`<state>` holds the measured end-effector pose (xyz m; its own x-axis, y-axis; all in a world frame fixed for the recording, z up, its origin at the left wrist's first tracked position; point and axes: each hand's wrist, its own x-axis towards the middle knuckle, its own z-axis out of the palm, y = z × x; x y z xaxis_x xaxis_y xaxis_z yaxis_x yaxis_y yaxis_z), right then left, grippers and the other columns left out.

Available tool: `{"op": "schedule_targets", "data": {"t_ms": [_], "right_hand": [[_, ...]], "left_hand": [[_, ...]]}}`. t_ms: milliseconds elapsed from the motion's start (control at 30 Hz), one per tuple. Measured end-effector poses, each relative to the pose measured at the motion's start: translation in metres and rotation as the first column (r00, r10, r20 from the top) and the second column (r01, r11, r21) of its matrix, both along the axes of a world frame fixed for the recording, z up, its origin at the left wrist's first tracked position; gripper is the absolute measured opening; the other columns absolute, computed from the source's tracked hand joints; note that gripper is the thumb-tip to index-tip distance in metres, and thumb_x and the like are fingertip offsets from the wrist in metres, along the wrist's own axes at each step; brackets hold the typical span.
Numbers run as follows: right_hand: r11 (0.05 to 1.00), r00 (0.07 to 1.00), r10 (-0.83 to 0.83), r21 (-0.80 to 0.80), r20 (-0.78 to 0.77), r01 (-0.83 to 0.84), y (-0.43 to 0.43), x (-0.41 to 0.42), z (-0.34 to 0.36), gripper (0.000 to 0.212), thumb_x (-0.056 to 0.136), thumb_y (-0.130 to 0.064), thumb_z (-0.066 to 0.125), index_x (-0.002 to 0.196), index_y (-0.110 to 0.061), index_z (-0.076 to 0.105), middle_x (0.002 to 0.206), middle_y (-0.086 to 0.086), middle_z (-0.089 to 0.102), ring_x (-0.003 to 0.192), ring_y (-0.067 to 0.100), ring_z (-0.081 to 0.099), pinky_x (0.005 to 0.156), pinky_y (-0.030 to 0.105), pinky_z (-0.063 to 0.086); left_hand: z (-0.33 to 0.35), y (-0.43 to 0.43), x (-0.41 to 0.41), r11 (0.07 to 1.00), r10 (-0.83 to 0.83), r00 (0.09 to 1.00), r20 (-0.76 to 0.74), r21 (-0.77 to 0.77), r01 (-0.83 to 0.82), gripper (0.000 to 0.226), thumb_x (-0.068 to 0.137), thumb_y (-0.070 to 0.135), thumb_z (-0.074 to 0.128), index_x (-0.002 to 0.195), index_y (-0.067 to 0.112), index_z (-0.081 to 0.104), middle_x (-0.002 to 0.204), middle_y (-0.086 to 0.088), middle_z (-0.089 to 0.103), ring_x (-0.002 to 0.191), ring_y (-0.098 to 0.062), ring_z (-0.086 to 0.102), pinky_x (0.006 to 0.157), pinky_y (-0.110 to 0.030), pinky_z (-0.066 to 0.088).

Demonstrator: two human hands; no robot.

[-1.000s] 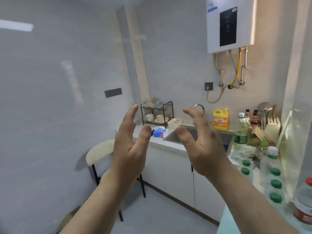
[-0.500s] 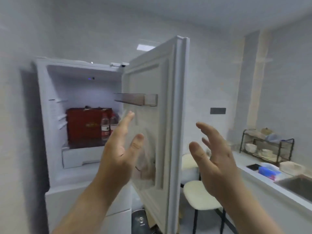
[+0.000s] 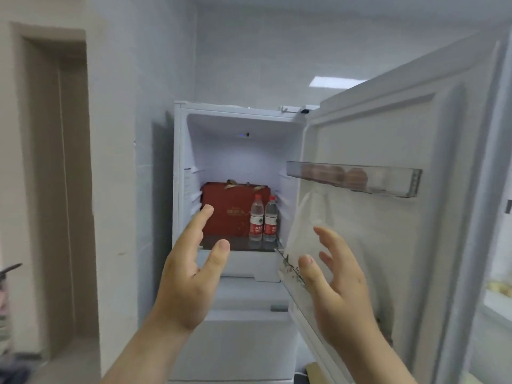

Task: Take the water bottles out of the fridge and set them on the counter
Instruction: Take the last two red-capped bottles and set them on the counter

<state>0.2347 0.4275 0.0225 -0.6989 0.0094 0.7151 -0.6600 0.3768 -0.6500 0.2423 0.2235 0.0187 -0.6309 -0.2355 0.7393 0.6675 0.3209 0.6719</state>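
Note:
The white fridge (image 3: 182,162) stands ahead with its upper door (image 3: 401,245) swung open to the right. On its shelf two clear water bottles with red caps and red labels stand side by side: one (image 3: 256,219) on the left, the other (image 3: 271,218) touching it on the right. My left hand (image 3: 191,275) is raised in front of the shelf, fingers apart, empty, short of the bottles. My right hand (image 3: 336,284) hovers open before the door's inner side, holding nothing.
A dark red gift box (image 3: 227,212) fills the shelf behind and left of the bottles. A clear door bin (image 3: 357,177) juts out at head height with brown round items inside. A plastic bag (image 3: 307,231) hangs on the door. A doorway (image 3: 55,189) is at the left.
My view has swung left from the sink counter to face the open fridge. Both hands stayed raised and open, and now sit closer to the shelf.

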Motion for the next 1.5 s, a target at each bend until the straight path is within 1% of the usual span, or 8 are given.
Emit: {"op": "schedule_targets", "data": {"t_ms": [133,300,500,600,867,1133,1367,1500], "right_hand": [[0.990,0.996,0.076,-0.123,0.052,-0.069,-0.014,-0.054,-0.003,0.039,0.079,-0.056,0.052,0.114,-0.065,0.038,0.113,-0.064,0.034,0.113,-0.027,0.039,0.100,0.025,0.038],[0.972,0.986,0.118,-0.217,0.120,-0.090,-0.029,-0.111,-0.012,0.035,0.088,-0.049,0.056,0.118,-0.060,0.041,0.114,-0.054,0.041,0.118,-0.009,0.045,0.103,0.027,0.039],[0.966,0.980,0.020,-0.257,0.198,0.032,-0.054,-0.177,-0.025,0.044,0.095,-0.034,0.057,0.136,-0.042,0.041,0.125,-0.029,0.040,0.126,0.007,0.044,0.109,0.036,0.038],[0.963,0.974,-0.041,-0.251,0.224,0.098,-0.073,-0.214,-0.031,0.046,0.095,-0.033,0.057,0.138,-0.038,0.041,0.125,-0.027,0.040,0.125,0.007,0.044,0.108,0.035,0.038],[0.958,0.965,-0.102,-0.237,0.241,0.160,-0.140,-0.339,-0.027,0.039,0.096,-0.026,0.059,0.094,-0.060,0.039,0.093,-0.045,0.037,0.085,-0.036,0.040,0.068,0.004,0.034],[0.940,0.919,-0.279,-0.116,0.279,0.320,-0.176,-0.468,-0.018,0.035,0.096,-0.022,0.060,0.089,-0.049,0.038,0.090,-0.036,0.038,0.078,-0.044,0.034,0.058,-0.010,0.032],[0.862,0.848,-0.312,-0.246,0.429,0.442,-0.161,-0.577,-0.050,0.027,0.095,-0.031,0.059,0.116,-0.036,0.042,0.090,-0.028,0.046,0.078,-0.012,0.049,0.063,0.007,0.038],[0.803,0.804,-0.319,-0.307,0.502,0.510,-0.153,-0.620,-0.082,0.032,0.092,-0.038,0.060,0.121,-0.025,0.054,0.109,-0.010,0.063,0.094,0.008,0.060,0.069,0.022,0.043]], "left_hand": [[-0.002,-0.003,-0.050,1.000,0.027,0.999,0.032,0.016,-0.027,0.051,0.074,0.060,0.050,0.124,0.063,0.042,0.126,0.057,0.038,0.127,0.019,0.036,0.111,-0.027,0.031],[-0.006,-0.008,-0.103,0.998,0.030,0.998,0.058,0.051,-0.033,0.051,0.074,0.057,0.054,0.124,0.059,0.042,0.120,0.059,0.041,0.121,0.025,0.037,0.107,-0.023,0.031],[-0.025,-0.021,-0.171,0.997,0.025,0.989,0.143,0.071,-0.036,0.049,0.070,0.064,0.052,0.116,0.076,0.041,0.131,0.050,0.040,0.133,0.001,0.039,0.110,-0.033,0.032],[-0.032,-0.033,-0.213,0.997,0.010,0.985,0.175,0.074,-0.024,0.049,0.075,0.059,0.053,0.121,0.068,0.040,0.142,0.035,0.039,0.136,-0.003,0.038,0.113,-0.035,0.032],[-0.037,-0.090,-0.368,0.992,-0.111,0.971,0.213,0.079,0.096,0.045,0.082,0.051,0.054,0.124,0.059,0.040,0.126,0.045,0.035,0.132,0.001,0.034,0.114,-0.034,0.030],[-0.048,-0.109,-0.525,0.983,-0.182,0.940,0.289,0.055,0.174,0.054,0.096,0.031,0.055,0.147,0.030,0.037,0.151,0.010,0.040,0.138,-0.008,0.035,0.116,-0.039,0.031],[-0.073,-0.071,-0.619,0.978,-0.207,0.837,0.506,0.095,0.184,0.077,0.085,0.044,0.067,0.150,0.018,0.033,0.152,-0.001,0.042,0.139,-0.020,0.039,0.112,-0.042,0.036],[-0.106,-0.053,-0.663,0.989,-0.145,0.777,0.613,0.082,0.121,0.073,0.058,0.054,0.071,0.124,0.024,0.055,0.118,0.000,0.066,0.108,-0.022,0.064,0.089,-0.045,0.054]]}}
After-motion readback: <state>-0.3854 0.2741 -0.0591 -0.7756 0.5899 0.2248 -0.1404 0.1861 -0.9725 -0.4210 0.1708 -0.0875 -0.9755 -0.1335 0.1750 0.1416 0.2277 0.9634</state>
